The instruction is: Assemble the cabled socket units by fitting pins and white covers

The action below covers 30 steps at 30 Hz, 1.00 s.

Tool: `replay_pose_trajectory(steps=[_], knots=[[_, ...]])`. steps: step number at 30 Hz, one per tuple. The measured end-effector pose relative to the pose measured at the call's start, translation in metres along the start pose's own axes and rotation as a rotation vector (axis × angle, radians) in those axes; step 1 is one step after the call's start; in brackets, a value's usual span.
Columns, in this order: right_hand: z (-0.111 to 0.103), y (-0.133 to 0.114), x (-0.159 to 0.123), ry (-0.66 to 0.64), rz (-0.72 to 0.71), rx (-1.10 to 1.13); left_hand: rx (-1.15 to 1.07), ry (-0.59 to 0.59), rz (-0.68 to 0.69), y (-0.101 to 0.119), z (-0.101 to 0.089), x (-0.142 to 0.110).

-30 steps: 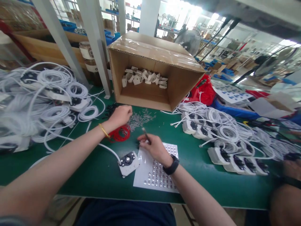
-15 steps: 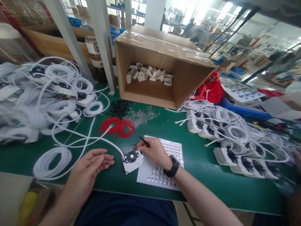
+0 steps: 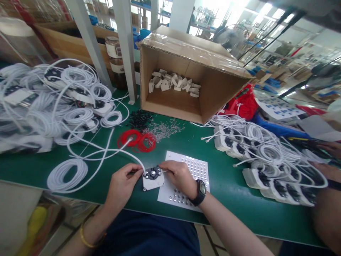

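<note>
A small white plastic housing (image 3: 153,184) with a black round-centred insert (image 3: 153,173) lies on the bench in front of me. A white cable (image 3: 130,153) runs into its upper left corner. Beside that corner is my left hand (image 3: 125,181), thumb and forefinger pinched together; what they hold, if anything, is hidden. My right hand (image 3: 181,177) is closed on a slim tool with a thin metal tip (image 3: 163,172), which points at the insert's right side. Under that hand lies a white sheet (image 3: 165,195) dotted with rows of small shiny round pieces.
Red wire coils (image 3: 137,139), black small parts (image 3: 140,120) and loose metal pins (image 3: 165,131) lie ahead. A cardboard box (image 3: 170,103) holds white housings. Coiled cables (image 3: 66,174) are heaped left; finished-looking cabled units (image 3: 255,181) stand right, near another person's arm (image 3: 329,209).
My left hand has moved right to the housing's corner. The tool in my right hand has swung from pointing up-left to lying across the insert's edge. Another person's arm has come in at right.
</note>
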State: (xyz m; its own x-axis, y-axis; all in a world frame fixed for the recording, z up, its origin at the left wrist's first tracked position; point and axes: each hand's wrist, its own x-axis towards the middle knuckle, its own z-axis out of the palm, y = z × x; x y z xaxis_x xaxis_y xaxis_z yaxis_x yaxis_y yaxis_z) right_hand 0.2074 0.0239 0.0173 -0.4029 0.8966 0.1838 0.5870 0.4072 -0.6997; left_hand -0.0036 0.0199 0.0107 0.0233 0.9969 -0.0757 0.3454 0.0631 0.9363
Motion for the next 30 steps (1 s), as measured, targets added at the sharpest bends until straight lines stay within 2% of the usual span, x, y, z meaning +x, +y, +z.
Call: replay_pose_trajectory(steps=[5,9,12,17,20,25,30], knots=[[-0.007,-0.004,0.002,-0.052,0.152,0.078,0.370,-0.185,0.386,0.003,-0.016,0.009],[-0.018,0.007,0.025,0.067,0.367,-0.184,0.514,-0.210,0.501,0.001,-0.022,0.008],[-0.021,0.018,0.053,0.114,0.419,-0.338,0.541,-0.154,0.518,-0.001,-0.020,0.000],[-0.014,0.021,0.089,0.045,0.394,-0.503,0.504,-0.002,0.510,-0.005,-0.011,-0.010],[-0.010,0.016,0.094,-0.019,0.368,-0.593,0.471,0.024,0.496,-0.008,-0.008,-0.012],[-0.003,0.012,0.094,-0.105,0.326,-0.654,0.366,0.106,0.341,-0.005,-0.008,-0.015],[-0.007,0.018,0.104,-0.081,0.329,-0.613,0.368,0.048,0.351,0.001,-0.007,-0.016]])
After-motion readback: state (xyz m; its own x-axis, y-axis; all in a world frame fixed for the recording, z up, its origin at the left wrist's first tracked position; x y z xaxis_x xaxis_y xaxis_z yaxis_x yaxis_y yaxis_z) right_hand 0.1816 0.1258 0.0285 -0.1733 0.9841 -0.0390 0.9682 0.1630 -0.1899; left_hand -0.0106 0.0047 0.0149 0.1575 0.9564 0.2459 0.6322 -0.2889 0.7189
